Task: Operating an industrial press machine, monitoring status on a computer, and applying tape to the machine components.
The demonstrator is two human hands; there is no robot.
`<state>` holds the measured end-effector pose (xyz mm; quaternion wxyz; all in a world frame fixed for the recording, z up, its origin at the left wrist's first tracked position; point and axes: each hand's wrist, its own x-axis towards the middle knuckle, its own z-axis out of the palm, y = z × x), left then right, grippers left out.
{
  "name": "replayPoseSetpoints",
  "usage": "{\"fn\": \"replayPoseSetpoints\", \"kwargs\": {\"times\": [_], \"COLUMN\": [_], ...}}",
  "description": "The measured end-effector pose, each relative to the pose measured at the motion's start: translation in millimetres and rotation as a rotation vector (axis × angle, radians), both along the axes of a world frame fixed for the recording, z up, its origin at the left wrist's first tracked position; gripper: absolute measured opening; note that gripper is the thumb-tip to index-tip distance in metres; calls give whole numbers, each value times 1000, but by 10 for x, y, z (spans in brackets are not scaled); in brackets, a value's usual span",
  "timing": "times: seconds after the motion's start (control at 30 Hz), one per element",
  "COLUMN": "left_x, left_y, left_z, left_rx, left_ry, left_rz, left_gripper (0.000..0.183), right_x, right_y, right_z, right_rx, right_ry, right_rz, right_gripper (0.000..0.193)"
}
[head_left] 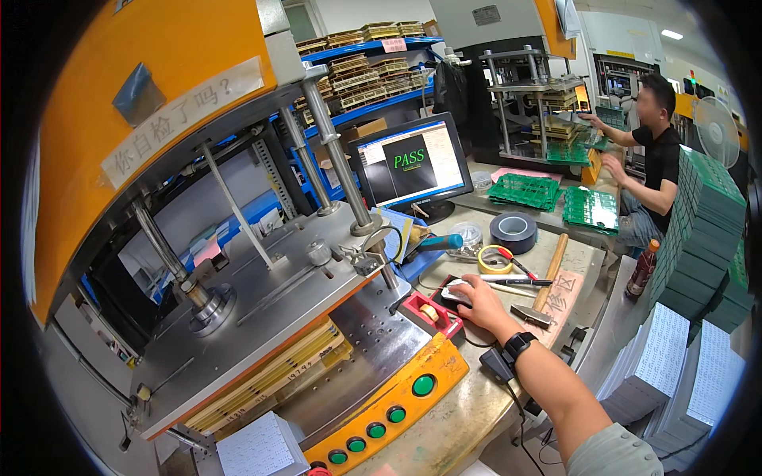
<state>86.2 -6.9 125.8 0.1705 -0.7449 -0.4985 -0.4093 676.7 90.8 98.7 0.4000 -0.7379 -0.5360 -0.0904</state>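
Note:
My right hand [479, 305] reaches in from the lower right and rests curled over a computer mouse [452, 290], which it mostly covers. A black watch is on that wrist, and a small black box with a cable [498, 365] sits beside it. Just left of the hand stands a red tape dispenser [432, 313]. To its right lie a black pen [520, 282] and a wooden-handled hammer [553, 274]. Behind the mouse, a monitor [413, 163] shows green lettering on a dark panel. My left hand does not show.
A large orange press with a steel platen [270, 278] fills the left; green buttons [423, 385] line its front. White stacked sheets [262, 446] lie below. Tape rolls [513, 232] and green circuit boards [524, 191] are farther back. Another person [655, 159] works at right, near stacked green panels [698, 230].

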Motion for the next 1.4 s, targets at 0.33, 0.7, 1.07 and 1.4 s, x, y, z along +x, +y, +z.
{"fn": "replayPoseSetpoints", "kwargs": {"times": [0.33,0.7,1.07,1.4], "left_x": [54,-13,-99,-95], "left_y": [-10,-22,7,-104], "left_z": [39,58,-129,-91], "left_rx": [7,-24,-8,5], "left_ry": [-3,42,32,-41], "left_rz": [11,-5,-58,-254], "left_gripper": [9,9,13,10], "right_x": [-4,-70,-682,-1724], "right_y": [8,-97,-850,-2628], "right_z": [17,80,959,-458], "right_rx": [-33,129,527,-46], "right_ry": [0,-54,263,63], "right_rz": [-22,-46,58,-322], "right_gripper": [46,58,21,11]}}
